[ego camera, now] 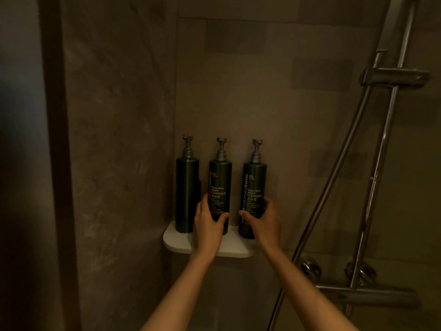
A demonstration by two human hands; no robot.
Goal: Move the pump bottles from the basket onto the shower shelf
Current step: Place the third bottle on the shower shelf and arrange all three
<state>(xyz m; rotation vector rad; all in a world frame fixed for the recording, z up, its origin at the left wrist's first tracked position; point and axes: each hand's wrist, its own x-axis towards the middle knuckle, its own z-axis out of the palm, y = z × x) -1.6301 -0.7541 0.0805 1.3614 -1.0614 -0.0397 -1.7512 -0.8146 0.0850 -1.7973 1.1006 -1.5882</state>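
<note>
Bottles: three dark green pump bottles with grey pump heads, upright in a row on the white corner shelf (177, 243). Left hand (207, 224) fingers wrap the middle bottle (220, 182) low down; right hand (265, 223) fingers close round the right bottle (254, 185); the left bottle (187, 187) stands untouched.

Three tall dark-green cylindrical pump bottles with grey pump heads stand upright in a row on the white corner shower shelf (176, 240): left bottle (187, 187), middle bottle (220, 185), right bottle (254, 185).

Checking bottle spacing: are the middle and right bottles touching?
Apart. The head view shows bare wall between the middle bottle and right bottle.
</note>
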